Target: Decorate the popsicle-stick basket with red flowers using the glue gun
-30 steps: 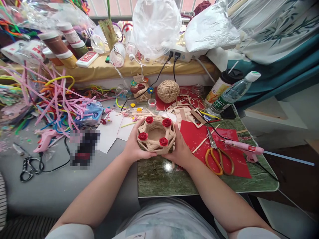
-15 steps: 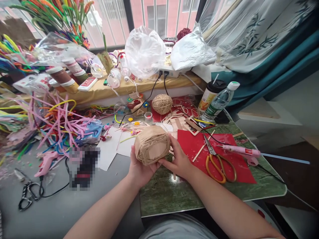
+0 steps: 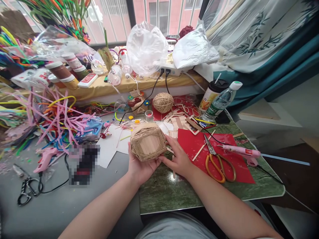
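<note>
- The left hand (image 3: 142,171) cups the twine-wrapped basket (image 3: 149,142) from 7 o'clock, its fingers clamped around the underside.
- The right hand (image 3: 177,162) grips the same basket from 4 o'clock, fingers against its side and thumb at its lower edge.
- The basket is held above the bench (image 3: 165,199), tilted, its flat wooden panel (image 3: 151,146) turned towards the wearer.
- From the basket, a twine ball (image 3: 163,102) sits at 1 o'clock and a water bottle (image 3: 221,101) at 2 o'clock.
- Orange-handled scissors (image 3: 214,166) lie at 3 o'clock on red paper (image 3: 188,142), beside a pink glue gun (image 3: 240,150).
- Black-handled scissors (image 3: 26,188) lie at 8 o'clock.
</note>
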